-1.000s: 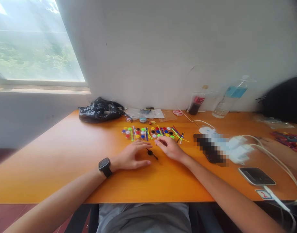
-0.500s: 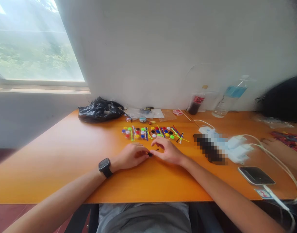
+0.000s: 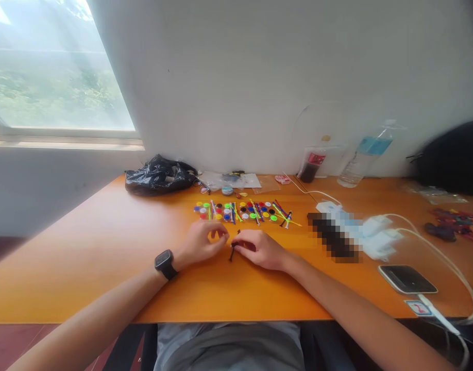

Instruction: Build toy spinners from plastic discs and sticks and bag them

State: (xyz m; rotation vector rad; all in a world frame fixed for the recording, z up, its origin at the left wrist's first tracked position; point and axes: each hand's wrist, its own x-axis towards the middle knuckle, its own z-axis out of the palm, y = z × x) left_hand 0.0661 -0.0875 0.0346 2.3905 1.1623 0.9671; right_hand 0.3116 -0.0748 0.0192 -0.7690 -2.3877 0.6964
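Note:
My right hand [image 3: 262, 249] pinches a thin black plastic stick [image 3: 232, 253] with a wider part near the fingertips. The stick slants down towards the table, partly hidden behind my fingers. Just to its left is my left hand [image 3: 205, 240], fingers loosely curled and thumb close to them, with nothing visible in it. Beyond both hands lie rows of small round plastic pieces [image 3: 243, 209] in several colours. Between them are thin coloured sticks [image 3: 233, 212], with a loose cluster of sticks [image 3: 286, 215] at the right end.
On the orange table [image 3: 85, 268], a black plastic bag [image 3: 159, 176] lies at the back left. A dark drink bottle [image 3: 312, 166] and a clear bottle [image 3: 352, 167] stand by the wall. To the right are a power strip [image 3: 331, 210], white cables and a phone [image 3: 407, 279].
My hands have moved apart, and the black stick now points downwards in my right fingers. My left hand has drawn back left. Another person's hand has left the right edge.

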